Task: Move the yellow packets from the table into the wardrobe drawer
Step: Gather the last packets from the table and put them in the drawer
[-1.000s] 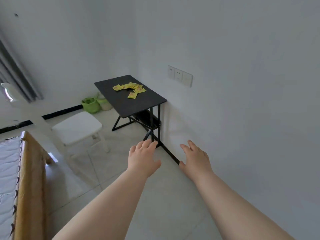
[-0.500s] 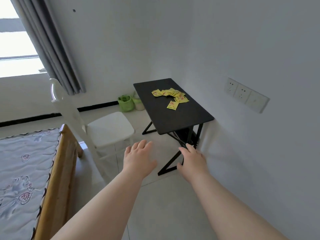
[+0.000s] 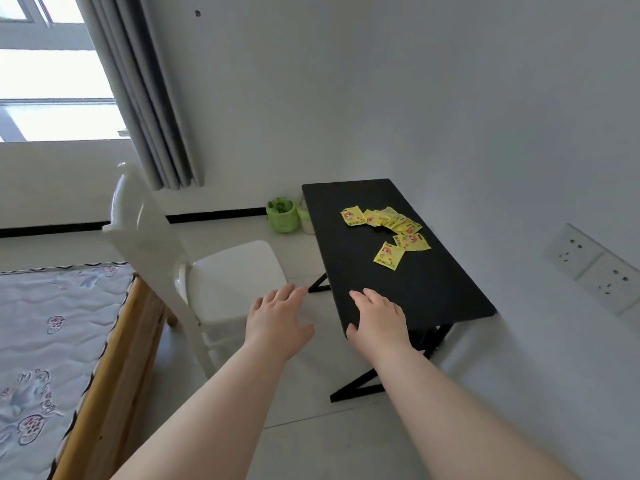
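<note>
The small yellow foil packets (image 3: 388, 230) with a cartoon print lie in a loose, overlapping scatter on the far half of the black rectangular tabletop (image 3: 415, 292), toward the side next to the white wall; one packet lies a little apart on the near side of the cluster. The tabletop stands on black angled metal legs.

The right hand (image 3: 379, 318) is over the near corner of the tabletop, palm down, well short of the packets. Its grip is loose, fingers stretched forward and holding nothing; whether it touches the surface cannot be told. The left hand (image 3: 277, 322) hangs just left of the tabletop, above the floor and the seat edge of a white plastic chair (image 3: 235, 275), its grip likewise slack and empty.

Behind the chair, a green bag-lined bin (image 3: 283, 216) sits on the pale tiled floor (image 3: 311, 427) against the tabletop's far left corner. White wall sockets (image 3: 595, 268) are at right. A quilted patterned mattress (image 3: 52, 323) on a wooden bed frame (image 3: 114, 358) fills the lower left, with a grey curtain (image 3: 145, 98) beside a bright window (image 3: 52, 74) above.
</note>
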